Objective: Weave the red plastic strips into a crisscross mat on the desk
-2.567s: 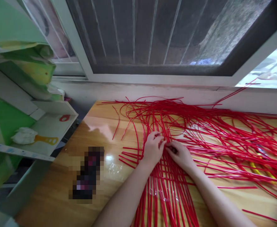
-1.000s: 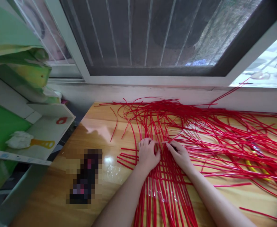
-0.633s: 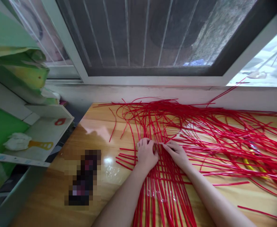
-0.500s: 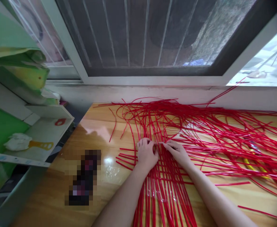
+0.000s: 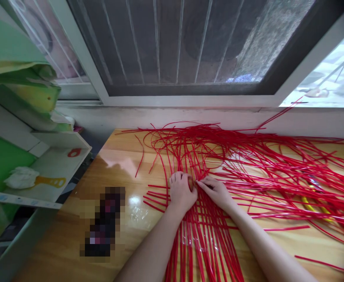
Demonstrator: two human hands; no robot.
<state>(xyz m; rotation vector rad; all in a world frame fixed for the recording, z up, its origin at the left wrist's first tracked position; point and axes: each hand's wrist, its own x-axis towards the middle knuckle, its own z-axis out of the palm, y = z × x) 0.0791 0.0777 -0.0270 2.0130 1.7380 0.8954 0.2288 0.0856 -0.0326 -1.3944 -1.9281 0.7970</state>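
Your left hand has stayed curled, knuckles up, on the red strips spread across the table, while your right hand has slid a little closer, so its fingertips now touch the left hand's. Both hands are closed down on the crossed strips where the weave meets, though which strand each pinches cannot be told. The strips themselves lie as they did half a second ago.
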